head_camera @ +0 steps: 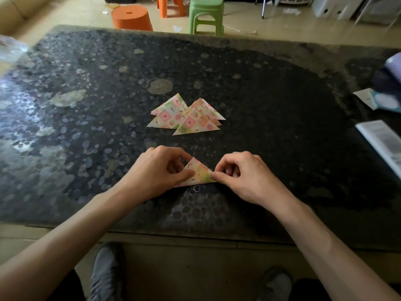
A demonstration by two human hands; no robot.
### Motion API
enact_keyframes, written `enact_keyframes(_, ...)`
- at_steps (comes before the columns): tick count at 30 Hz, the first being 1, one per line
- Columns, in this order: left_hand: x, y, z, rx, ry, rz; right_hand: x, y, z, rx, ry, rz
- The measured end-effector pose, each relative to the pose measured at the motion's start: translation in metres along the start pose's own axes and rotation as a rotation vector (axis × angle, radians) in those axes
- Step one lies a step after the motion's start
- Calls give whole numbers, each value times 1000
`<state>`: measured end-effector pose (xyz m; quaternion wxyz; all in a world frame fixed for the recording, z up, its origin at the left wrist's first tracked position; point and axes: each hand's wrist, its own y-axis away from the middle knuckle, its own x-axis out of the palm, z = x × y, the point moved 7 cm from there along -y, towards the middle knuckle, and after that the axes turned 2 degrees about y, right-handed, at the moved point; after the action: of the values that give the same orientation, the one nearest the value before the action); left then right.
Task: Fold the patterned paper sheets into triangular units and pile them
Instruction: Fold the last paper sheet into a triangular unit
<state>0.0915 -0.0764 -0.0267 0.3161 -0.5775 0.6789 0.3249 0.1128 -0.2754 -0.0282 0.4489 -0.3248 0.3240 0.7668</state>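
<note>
Paper triangle (198,173) lies on the pile's (186,116) near side, left hand (160,170) pinching its left half, right hand (245,177) pinching its right corner, probably to flatten the crease.

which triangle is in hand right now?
The triangle nearest the person, lying alone: the left hand and right hand both pinch it. The others lie untouched in the overlapping pile farther back.
</note>
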Motion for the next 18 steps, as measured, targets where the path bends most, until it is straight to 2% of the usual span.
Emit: enact_keyframes(18, 4, 3, 5, -105, -112, -30, 3, 1, -2, -20, -52, 34)
